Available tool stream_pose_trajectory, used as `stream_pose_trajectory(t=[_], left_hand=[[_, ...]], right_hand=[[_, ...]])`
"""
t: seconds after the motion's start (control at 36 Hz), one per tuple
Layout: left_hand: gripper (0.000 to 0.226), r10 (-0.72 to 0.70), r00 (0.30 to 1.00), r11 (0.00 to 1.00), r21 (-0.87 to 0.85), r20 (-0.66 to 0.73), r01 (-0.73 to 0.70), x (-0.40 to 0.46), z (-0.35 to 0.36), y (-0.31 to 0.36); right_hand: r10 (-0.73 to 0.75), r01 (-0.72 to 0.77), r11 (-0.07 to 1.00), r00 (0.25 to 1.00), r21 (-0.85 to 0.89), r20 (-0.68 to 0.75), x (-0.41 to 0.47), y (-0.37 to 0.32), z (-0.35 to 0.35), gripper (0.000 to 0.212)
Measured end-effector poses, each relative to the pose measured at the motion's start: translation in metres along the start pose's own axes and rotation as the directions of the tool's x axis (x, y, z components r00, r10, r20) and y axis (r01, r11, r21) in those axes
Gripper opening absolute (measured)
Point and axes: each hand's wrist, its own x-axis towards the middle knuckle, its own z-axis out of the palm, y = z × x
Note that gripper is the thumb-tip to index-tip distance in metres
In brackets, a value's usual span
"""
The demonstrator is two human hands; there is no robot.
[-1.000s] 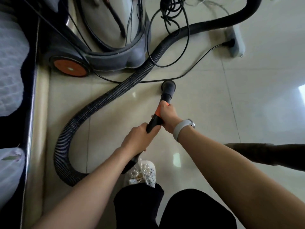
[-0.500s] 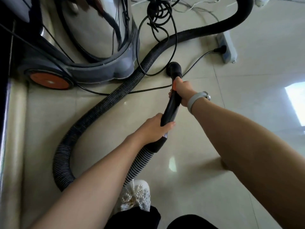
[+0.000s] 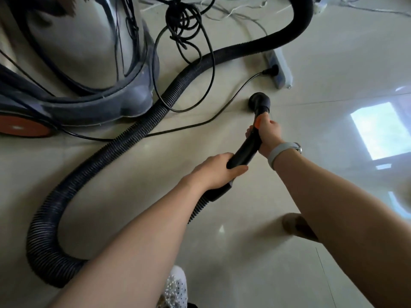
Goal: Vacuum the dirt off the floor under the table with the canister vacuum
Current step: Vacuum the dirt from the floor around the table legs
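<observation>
Canister vacuum (image 3: 93,70) on glossy tiled floor (image 3: 333,74)

I am looking down at a glossy beige tiled floor (image 3: 322,63); a bright window reflection (image 3: 378,130) is shining on it at right.

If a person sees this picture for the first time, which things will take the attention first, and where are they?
First, the two hands at the centre: the left hand and the right hand both grip the black wand, whose round nozzle is down on the tiled floor. Next, the thick ribbed hose looping across the left, and the canister vacuum at the upper left.
</observation>
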Motion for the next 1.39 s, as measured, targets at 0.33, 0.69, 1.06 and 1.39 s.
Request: stream_pose_trajectory(t=[0.33, 0.69, 1.06, 1.39], left_hand=[[0.037, -0.112, 0.994, 0.993, 0.039, -0.011, 0.112, -0.040, 0.013, -0.016], [0.048, -0.467, 0.882, 0.883, -0.073, -0.056, 0.463, -0.201, 0.020, -0.078], [0.058, -0.672, 0.740, 0.727, -0.215, -0.027, 0.652, -0.365, 0.030, -0.097], [0.057, -0.715, 0.698, 0.628, -0.403, 0.041, 0.666, -0.390, 0.054, -0.091]], right_hand=[[0.071, -0.071, 0.995, 0.997, -0.065, -0.005, -0.034, 0.026, 0.006, 0.023], [0.137, -0.041, 0.955, 0.939, -0.293, 0.315, -0.190, 0.110, 0.054, 0.026], [0.324, -0.133, 0.858, 0.889, -0.496, 0.323, -0.318, 0.190, 0.071, 0.013], [0.404, 0.050, 0.705, 0.791, -0.707, 0.459, -0.355, 0.195, 0.086, 0.030]])
